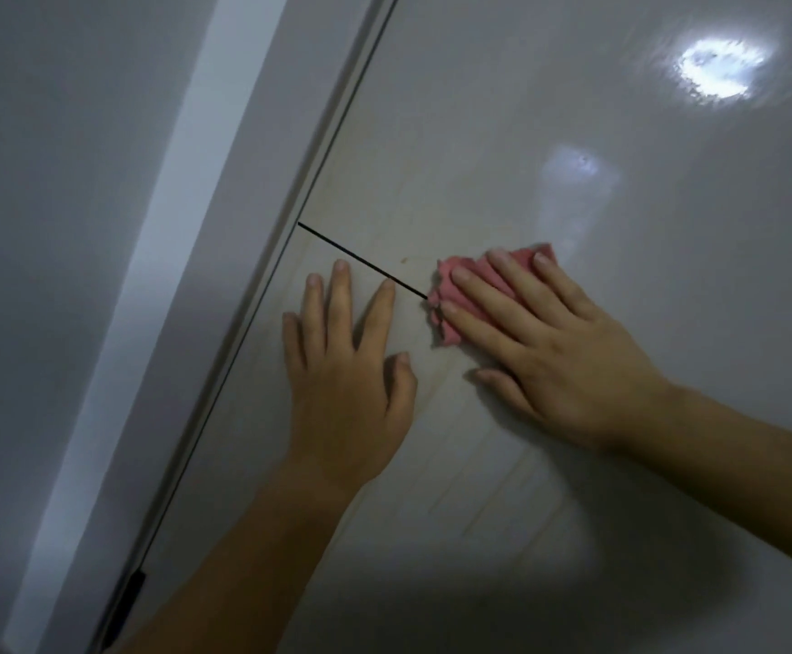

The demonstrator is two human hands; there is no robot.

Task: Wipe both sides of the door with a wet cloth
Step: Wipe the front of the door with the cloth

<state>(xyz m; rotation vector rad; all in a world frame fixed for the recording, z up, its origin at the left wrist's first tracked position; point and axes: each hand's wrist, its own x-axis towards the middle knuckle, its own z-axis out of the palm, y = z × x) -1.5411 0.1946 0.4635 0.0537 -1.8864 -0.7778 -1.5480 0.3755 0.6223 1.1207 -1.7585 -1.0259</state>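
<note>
Glossy door [479,110] panel: right hand [568,365] presses bunched pink cloth [474,267] flat against it, no closed grip; left hand [342,365] spread, bracing beside. Risk: unpinched cloth slides out from under the flat hand.

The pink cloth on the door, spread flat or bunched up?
Bunched up: the pink cloth shows crumpled folds, pressed to the pale glossy door under the right hand, fingers straight.

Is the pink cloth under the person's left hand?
No: the right hand presses the pink cloth to the door; the left hand lies flat beside it.
</note>
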